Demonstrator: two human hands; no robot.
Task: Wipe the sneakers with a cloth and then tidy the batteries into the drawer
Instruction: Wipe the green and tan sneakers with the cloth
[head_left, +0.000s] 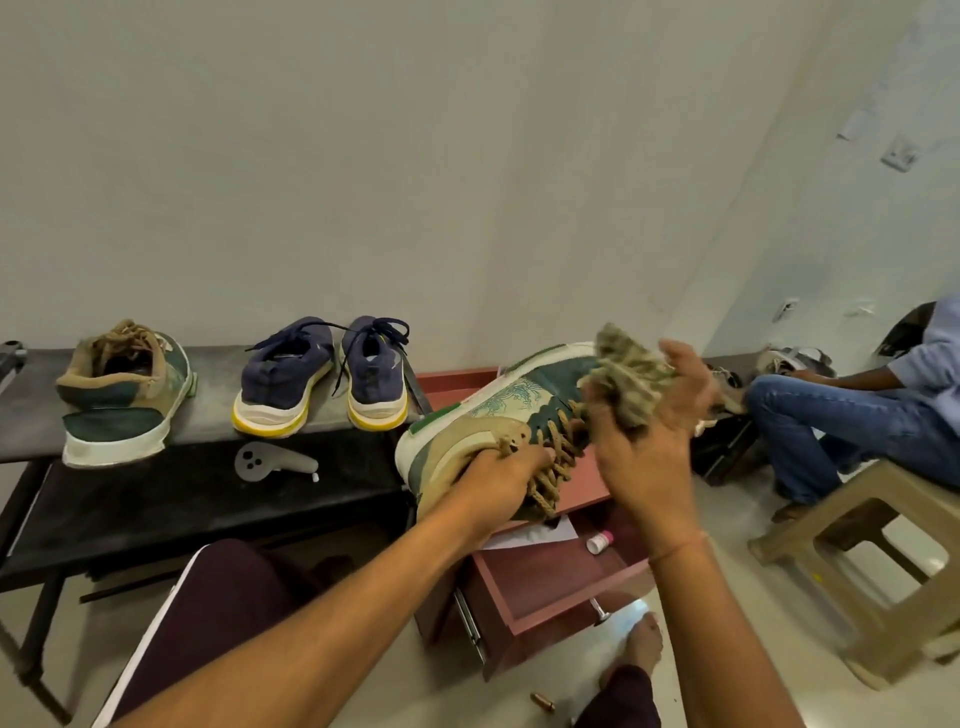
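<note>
Closest in, the left grip (498, 478) is curled over the collar and laces of a green-and-tan sneaker (493, 410). It holds the sneaker tilted in the air above the open drawer (561, 597), likely so its flank faces the right grip (644, 457), which is bunched around a frayed olive cloth (628, 379) at the toe end. The sneaker's tan panels look dusty and its midsole off-white; its mate (122, 395) sits on the desk (31, 415), and one battery (542, 702) lies on the floor.

Left hand (498, 483) low, fingers curled, gripping; right hand (649, 441) higher, fingers clenched; both forearms extended.
</note>
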